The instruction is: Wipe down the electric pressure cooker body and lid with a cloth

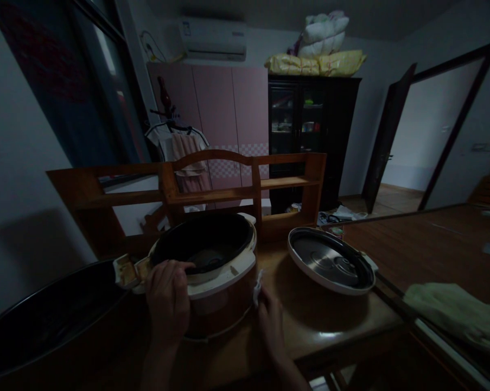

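Note:
A rice cooker [218, 312] with a white top ring and dark body stands on the wooden desk, its black inside showing. My left hand [168, 296] is closed over the front left of its rim, fingers bent toward the inside. Beside the cooker's right side, my right hand [269, 315] pinches a crumpled white tissue [258, 288], or perhaps a thin cloth. To the right lies the detached cooker lid [330, 260], its metal inner face turned up. A yellowed hinge part [126, 271] sticks out at the cooker's left.
A large dark basin [45, 309] stands at the left, close to the cooker. Behind the desktop [310, 320] rises a low wooden shelf [212, 193]. At the right, a pale green cloth [456, 309] lies by a brown flat surface [427, 244]. The room is dim.

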Demonstrator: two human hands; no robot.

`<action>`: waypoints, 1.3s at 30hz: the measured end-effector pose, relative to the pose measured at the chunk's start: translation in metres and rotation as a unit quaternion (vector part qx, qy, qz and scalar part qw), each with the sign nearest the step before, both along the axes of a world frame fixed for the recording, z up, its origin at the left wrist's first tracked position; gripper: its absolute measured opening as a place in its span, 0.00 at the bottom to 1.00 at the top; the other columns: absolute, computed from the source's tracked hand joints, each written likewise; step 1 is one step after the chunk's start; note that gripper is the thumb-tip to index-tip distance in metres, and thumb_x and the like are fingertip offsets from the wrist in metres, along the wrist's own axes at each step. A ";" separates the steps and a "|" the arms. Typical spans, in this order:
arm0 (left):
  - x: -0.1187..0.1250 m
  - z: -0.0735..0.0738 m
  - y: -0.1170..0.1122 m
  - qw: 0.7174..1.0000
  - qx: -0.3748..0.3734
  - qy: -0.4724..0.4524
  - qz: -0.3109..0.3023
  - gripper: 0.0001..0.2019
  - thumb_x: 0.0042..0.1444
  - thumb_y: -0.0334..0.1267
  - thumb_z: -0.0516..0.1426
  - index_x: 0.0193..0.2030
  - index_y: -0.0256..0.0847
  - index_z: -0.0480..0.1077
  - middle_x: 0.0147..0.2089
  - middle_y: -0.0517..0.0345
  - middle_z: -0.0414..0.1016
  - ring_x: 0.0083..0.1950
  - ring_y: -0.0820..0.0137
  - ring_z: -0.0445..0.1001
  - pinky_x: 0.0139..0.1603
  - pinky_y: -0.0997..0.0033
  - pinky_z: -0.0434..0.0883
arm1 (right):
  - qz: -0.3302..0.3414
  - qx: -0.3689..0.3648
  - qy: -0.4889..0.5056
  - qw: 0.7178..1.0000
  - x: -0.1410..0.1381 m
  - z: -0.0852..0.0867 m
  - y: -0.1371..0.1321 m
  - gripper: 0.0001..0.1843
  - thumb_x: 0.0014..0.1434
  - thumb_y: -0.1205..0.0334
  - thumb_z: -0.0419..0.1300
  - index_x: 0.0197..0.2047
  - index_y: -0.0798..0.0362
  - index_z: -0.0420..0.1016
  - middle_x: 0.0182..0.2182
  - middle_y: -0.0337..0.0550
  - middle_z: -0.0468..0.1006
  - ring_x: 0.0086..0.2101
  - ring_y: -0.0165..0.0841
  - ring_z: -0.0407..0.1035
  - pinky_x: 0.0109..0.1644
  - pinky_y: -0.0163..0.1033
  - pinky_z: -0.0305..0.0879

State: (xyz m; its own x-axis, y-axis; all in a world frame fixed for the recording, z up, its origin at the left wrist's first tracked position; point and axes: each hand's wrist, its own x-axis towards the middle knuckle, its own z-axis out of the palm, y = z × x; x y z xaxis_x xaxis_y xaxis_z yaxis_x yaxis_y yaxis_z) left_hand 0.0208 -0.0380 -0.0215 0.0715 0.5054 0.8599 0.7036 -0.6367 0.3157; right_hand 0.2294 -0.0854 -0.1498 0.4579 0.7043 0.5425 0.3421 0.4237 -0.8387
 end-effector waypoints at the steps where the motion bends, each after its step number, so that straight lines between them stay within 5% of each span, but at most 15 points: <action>1: 0.000 0.000 0.000 1.000 0.004 0.001 0.000 0.18 0.69 0.38 0.40 0.40 0.43 0.70 0.40 0.51 0.73 0.50 0.60 0.69 0.58 0.53 0.60 | -0.002 0.001 0.004 1.000 -0.005 -0.001 -0.004 0.27 0.60 0.71 0.52 0.60 0.52 0.76 0.55 0.48 0.79 0.56 0.43 0.74 0.59 0.49 0.71; 7: 0.000 0.000 0.001 1.000 0.011 0.005 0.000 0.18 0.69 0.38 0.40 0.40 0.43 0.70 0.41 0.52 0.74 0.48 0.60 0.70 0.58 0.53 0.61 | 0.005 0.009 -0.006 1.000 -0.030 0.005 -0.022 0.35 0.61 0.74 0.50 0.70 0.44 0.62 0.64 0.43 0.69 0.65 0.37 0.61 0.66 0.50 0.62; 13: -0.001 0.000 0.001 1.000 0.000 0.003 -0.002 0.17 0.69 0.38 0.40 0.39 0.43 0.69 0.40 0.51 0.73 0.47 0.60 0.69 0.57 0.53 0.61 | 0.029 0.048 -0.126 0.990 -0.042 0.018 -0.037 0.46 0.54 0.81 0.46 0.74 0.43 0.52 0.71 0.41 0.56 0.69 0.39 0.51 0.69 0.53 0.57; 17: -0.002 -0.001 0.001 1.000 -0.004 0.006 -0.002 0.17 0.69 0.38 0.40 0.40 0.43 0.69 0.42 0.50 0.72 0.49 0.60 0.69 0.59 0.53 0.61 | 0.058 0.043 -0.196 0.978 -0.037 -0.010 -0.046 0.44 0.57 0.82 0.46 0.73 0.42 0.56 0.71 0.43 0.55 0.68 0.39 0.54 0.67 0.48 0.63; 21: -0.003 -0.001 0.000 1.000 -0.010 0.009 -0.003 0.18 0.70 0.38 0.40 0.40 0.42 0.70 0.42 0.51 0.73 0.50 0.61 0.69 0.61 0.53 0.61 | 0.072 0.020 -0.206 0.976 -0.009 -0.030 -0.057 0.41 0.52 0.81 0.48 0.66 0.44 0.69 0.66 0.45 0.66 0.63 0.39 0.65 0.63 0.46 0.69; 24: -0.002 0.001 -0.001 1.000 -0.017 0.005 -0.002 0.18 0.69 0.39 0.41 0.39 0.42 0.70 0.41 0.51 0.73 0.49 0.61 0.69 0.61 0.54 0.61 | 0.042 -0.024 -0.182 0.982 0.030 0.007 -0.056 0.27 0.52 0.75 0.52 0.50 0.48 0.82 0.55 0.48 0.79 0.54 0.41 0.75 0.56 0.45 0.73; 27: -0.001 0.002 -0.001 1.000 -0.024 -0.002 0.003 0.19 0.69 0.40 0.41 0.39 0.42 0.71 0.41 0.51 0.74 0.50 0.60 0.70 0.63 0.53 0.61 | -0.048 -0.075 -0.154 0.984 0.075 0.083 -0.033 0.14 0.56 0.69 0.52 0.32 0.52 0.80 0.36 0.48 0.83 0.38 0.40 0.78 0.45 0.40 0.71; 30: 0.000 0.003 -0.002 1.000 -0.012 -0.007 -0.003 0.20 0.70 0.39 0.40 0.44 0.41 0.73 0.46 0.50 0.75 0.56 0.61 0.70 0.69 0.52 0.58 | -0.059 -0.091 -0.152 0.982 0.110 0.158 0.018 0.15 0.64 0.64 0.50 0.35 0.53 0.78 0.34 0.45 0.82 0.37 0.38 0.75 0.45 0.38 0.66; 32: 0.001 0.004 -0.008 0.999 -0.012 0.010 -0.030 0.21 0.70 0.38 0.40 0.55 0.41 0.72 0.56 0.51 0.74 0.65 0.62 0.66 0.74 0.51 0.52 | -0.039 -0.117 -0.153 0.981 0.123 0.192 0.061 0.13 0.65 0.60 0.54 0.39 0.53 0.79 0.40 0.46 0.82 0.43 0.38 0.75 0.49 0.38 0.65; 36: 0.000 0.000 -0.031 0.998 0.000 0.032 -0.044 0.23 0.69 0.39 0.46 0.70 0.48 0.59 0.74 0.55 0.55 0.77 0.60 0.50 0.77 0.50 0.44 | 0.034 -0.211 -0.126 0.969 0.118 0.212 0.141 0.15 0.67 0.51 0.61 0.42 0.56 0.77 0.41 0.43 0.80 0.42 0.37 0.75 0.50 0.45 0.70; 39: -0.007 -0.012 -0.046 0.982 0.054 -0.175 0.047 0.34 0.65 0.45 0.54 0.74 0.46 0.47 0.78 0.51 0.44 0.78 0.58 0.44 0.78 0.51 0.44 | 0.100 -0.268 -0.078 0.955 0.103 0.205 0.178 0.17 0.68 0.50 0.60 0.47 0.56 0.75 0.42 0.42 0.79 0.39 0.34 0.75 0.45 0.44 0.74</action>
State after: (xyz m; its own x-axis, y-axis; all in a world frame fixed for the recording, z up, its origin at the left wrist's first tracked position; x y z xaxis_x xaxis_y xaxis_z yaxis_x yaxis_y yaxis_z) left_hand 0.0141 -0.0838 -0.0336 -0.2802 0.4000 0.8727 0.6211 -0.6177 0.4825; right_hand 0.3324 0.0924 0.0554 0.2277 0.9650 0.1304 0.4369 0.0184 -0.8993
